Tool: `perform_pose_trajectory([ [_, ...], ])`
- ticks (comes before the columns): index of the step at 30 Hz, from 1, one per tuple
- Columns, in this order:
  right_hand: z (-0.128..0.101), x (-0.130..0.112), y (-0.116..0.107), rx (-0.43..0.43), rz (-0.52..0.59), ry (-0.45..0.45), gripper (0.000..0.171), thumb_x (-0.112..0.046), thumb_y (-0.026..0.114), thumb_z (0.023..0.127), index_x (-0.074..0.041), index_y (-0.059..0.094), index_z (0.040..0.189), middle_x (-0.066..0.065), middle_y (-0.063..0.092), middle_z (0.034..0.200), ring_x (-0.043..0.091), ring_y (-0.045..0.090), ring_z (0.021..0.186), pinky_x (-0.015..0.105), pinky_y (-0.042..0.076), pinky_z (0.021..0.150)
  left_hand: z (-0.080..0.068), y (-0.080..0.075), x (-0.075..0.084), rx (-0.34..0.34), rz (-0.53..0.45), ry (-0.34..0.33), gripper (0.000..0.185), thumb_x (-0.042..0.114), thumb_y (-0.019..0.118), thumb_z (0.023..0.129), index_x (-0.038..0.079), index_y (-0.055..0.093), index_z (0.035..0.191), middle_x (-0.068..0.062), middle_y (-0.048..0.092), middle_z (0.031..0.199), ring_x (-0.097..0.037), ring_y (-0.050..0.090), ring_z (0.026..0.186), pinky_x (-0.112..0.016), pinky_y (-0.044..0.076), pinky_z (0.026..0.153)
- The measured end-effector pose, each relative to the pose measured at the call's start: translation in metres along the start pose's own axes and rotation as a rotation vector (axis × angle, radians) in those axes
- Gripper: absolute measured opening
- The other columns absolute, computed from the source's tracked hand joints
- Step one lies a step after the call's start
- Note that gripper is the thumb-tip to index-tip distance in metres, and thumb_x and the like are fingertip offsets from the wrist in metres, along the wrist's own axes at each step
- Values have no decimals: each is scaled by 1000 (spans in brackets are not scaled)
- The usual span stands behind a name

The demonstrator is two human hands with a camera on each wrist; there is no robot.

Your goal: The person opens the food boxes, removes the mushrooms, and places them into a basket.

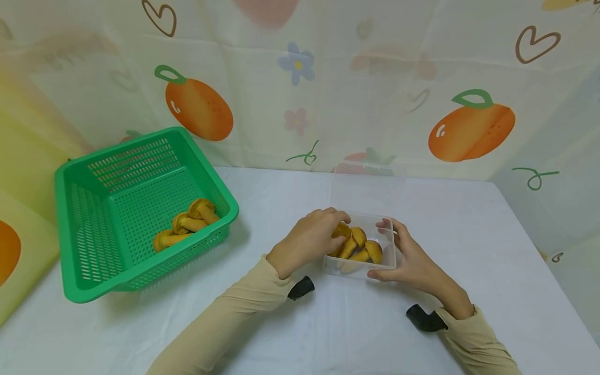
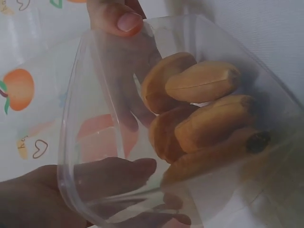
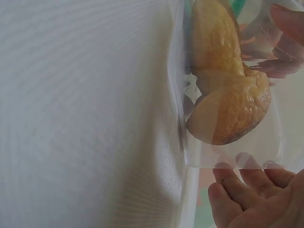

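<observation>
The room is bright and evenly lit, with soft light from above. Shadows are faint: a pale one lies on the bench (image 1: 300, 333) beside the green basket (image 1: 75, 219), and small ones under the hands. The head view is sharp at the middle and bends a little at its edges. Both wrist views are soft and very close; the clear box (image 2: 76, 142) shows pale reflections, and the cloth in the right wrist view blurs to white.
</observation>
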State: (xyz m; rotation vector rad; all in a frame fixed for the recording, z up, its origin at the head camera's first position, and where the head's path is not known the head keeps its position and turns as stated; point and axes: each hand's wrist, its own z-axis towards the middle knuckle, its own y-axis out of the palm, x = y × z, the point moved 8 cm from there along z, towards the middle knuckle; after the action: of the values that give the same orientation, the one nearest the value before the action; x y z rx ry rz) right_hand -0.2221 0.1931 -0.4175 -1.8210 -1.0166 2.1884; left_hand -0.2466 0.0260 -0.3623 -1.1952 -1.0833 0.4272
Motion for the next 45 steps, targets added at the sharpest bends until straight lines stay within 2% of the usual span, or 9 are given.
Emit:
perform_pose_trajectory([
  [10,0,0,-1,7,1,-6,108,-19,90,71,-2,18,150,18,34,152,39,30,144,66,19,116,2,3,3,-56,98,-7,41,21,69,94,11,63,133,-7,62,126,-24,61,105,-32,56,83],
  [15,0,1,-1,7,5,-2,108,-20,90,71,-2,18,150,17,34,153,39,30,145,66,19,117,2,3,2,-68,123,-14,35,22,68,95,11,67,128,-7,61,125,-24,59,106,-34,56,83],
  [21,0,0,-2,3,9,7,108,-20,90,71,-3,18,150,17,34,152,39,29,146,64,19,117,3,5,1,-84,61,-21,31,17,68,94,12,68,124,-3,67,126,-23,62,110,-35,56,84],
  [26,0,0,-2,3,12,10,108,-20,90,71,-3,19,150,17,34,152,39,29,145,65,19,117,4,5,1,-83,64,-5,33,16,69,93,13,68,126,-3,65,122,-21,62,101,-33,55,80],
  [31,0,0,-1,0,12,10,108,-20,90,71,-3,18,150,17,34,153,39,28,146,65,19,117,3,5,0,-98,100,3,38,22,72,91,15,66,128,-4,61,121,-20,58,98,-32,53,76],
  [35,0,-1,-1,1,12,11,108,-20,90,71,-3,18,151,18,33,153,40,28,146,64,19,118,1,3,0,-102,46,17,33,20,70,92,16,66,124,-1,65,118,-19,58,95,-30,50,73],
  [40,0,-1,-2,2,12,13,109,-20,90,71,-3,18,151,18,34,153,40,28,146,64,19,118,-3,-3,0,-75,-43,42,23,17,70,93,18,68,116,3,69,112,-16,58,90,-29,50,75],
  [45,0,-1,-2,1,7,11,108,-21,90,72,-4,18,151,18,34,153,40,28,146,66,19,117,-7,-9,3,-35,-56,75,20,15,71,92,20,70,112,6,71,112,-14,60,89,-29,51,76],
])
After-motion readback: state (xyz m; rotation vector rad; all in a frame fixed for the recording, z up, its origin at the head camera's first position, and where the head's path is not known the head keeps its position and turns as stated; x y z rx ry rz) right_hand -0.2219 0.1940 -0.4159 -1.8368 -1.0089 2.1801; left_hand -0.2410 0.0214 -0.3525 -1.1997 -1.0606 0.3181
